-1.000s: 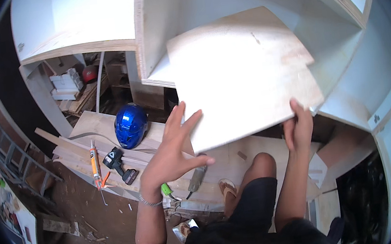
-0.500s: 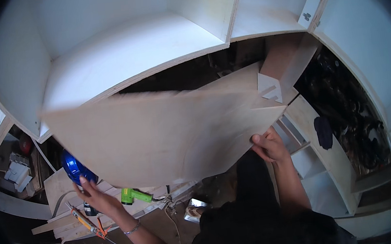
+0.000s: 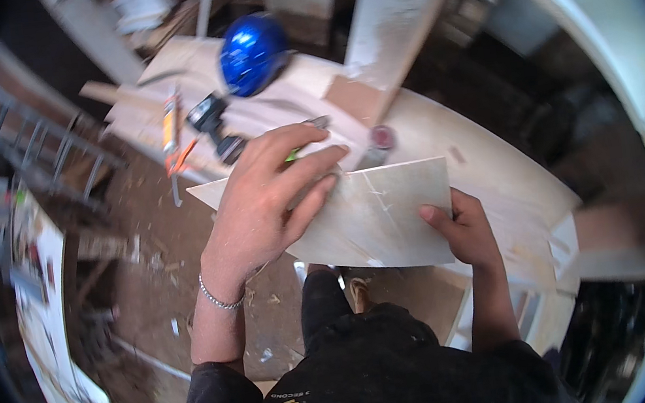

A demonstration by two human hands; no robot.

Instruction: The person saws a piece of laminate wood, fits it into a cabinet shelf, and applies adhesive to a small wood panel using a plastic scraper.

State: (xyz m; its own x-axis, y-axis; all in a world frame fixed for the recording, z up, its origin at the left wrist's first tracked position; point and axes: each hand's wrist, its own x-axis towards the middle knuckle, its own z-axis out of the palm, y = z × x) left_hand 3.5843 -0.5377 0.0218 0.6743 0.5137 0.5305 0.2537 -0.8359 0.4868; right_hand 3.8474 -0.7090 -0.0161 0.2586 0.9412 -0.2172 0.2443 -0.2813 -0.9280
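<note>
While a ladder (image 3: 36, 131) shows at the far left, a sealant gun (image 3: 169, 127), a drill (image 3: 208, 119) and a blue helmet (image 3: 252, 57) rest in turn on the low wooden bench (image 3: 486, 175), none of them in hand. Next along, the left hand (image 3: 262, 196) is spread over the left part of the board (image 3: 387, 210), fingers apart and slightly bent; its thumb is hidden, so whether it grips or only brushes the surface cannot be told. The board itself is held up in front of the body, one broad face in view. At its right edge the right hand (image 3: 465, 227) grasps it, thumb on the visible face and fingers behind. As to progress, the board is judged to be mid-handling: clear of the bench and secured at one side, but not yet set down. Its placement remains open; whether its surface is finished cannot be confirmed.
</note>
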